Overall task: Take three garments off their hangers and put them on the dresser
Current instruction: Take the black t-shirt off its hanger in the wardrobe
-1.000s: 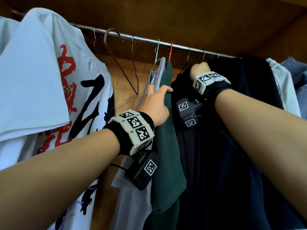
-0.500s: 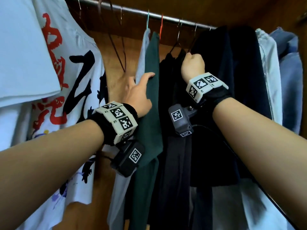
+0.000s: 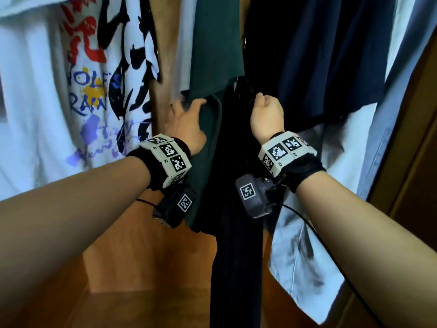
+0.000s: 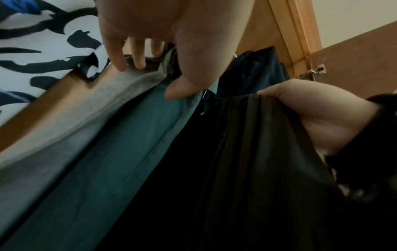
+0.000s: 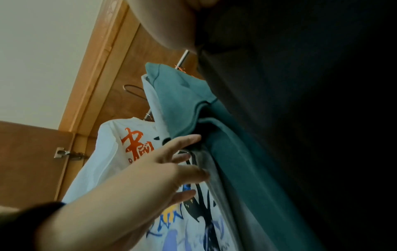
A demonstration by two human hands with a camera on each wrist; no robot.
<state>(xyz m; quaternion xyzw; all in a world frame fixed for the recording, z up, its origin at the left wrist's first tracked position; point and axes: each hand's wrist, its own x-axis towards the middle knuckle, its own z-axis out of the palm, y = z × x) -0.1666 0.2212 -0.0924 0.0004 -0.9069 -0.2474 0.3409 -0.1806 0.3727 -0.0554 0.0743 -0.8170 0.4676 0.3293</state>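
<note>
Right hand (image 3: 266,114): nearest the viewer; fingers clamped on a gathered top edge of the black garment (image 3: 236,185). It sits lower against the hanging clothes than half a second ago, when it gripped high up near the rail.
Black garment: hangs in a long fall from the fist to below the frame edge (whether a hanger is still inside it cannot be told).
Left hand (image 3: 186,124): fingers spread apart and straight, pressing the green garment (image 3: 212,43) aside; it has dropped along that cloth from the shoulder region to beside the sleeve hem.
Green garment: touching the black one on its left; a grey garment (image 4: 71,122) lies just behind it.
Printed white T-shirt (image 3: 78,74): further left, on its hanger, untouched.
Navy garment (image 3: 331,55) and pale blue shirt (image 3: 302,245): to the right, hanging.
Wardrobe door hinge (image 4: 315,71): far, at the frame.
Meaning for the task: the black garment appears drawn down and clear of the rail; the dresser is not in view, so carrying and placing remain.
</note>
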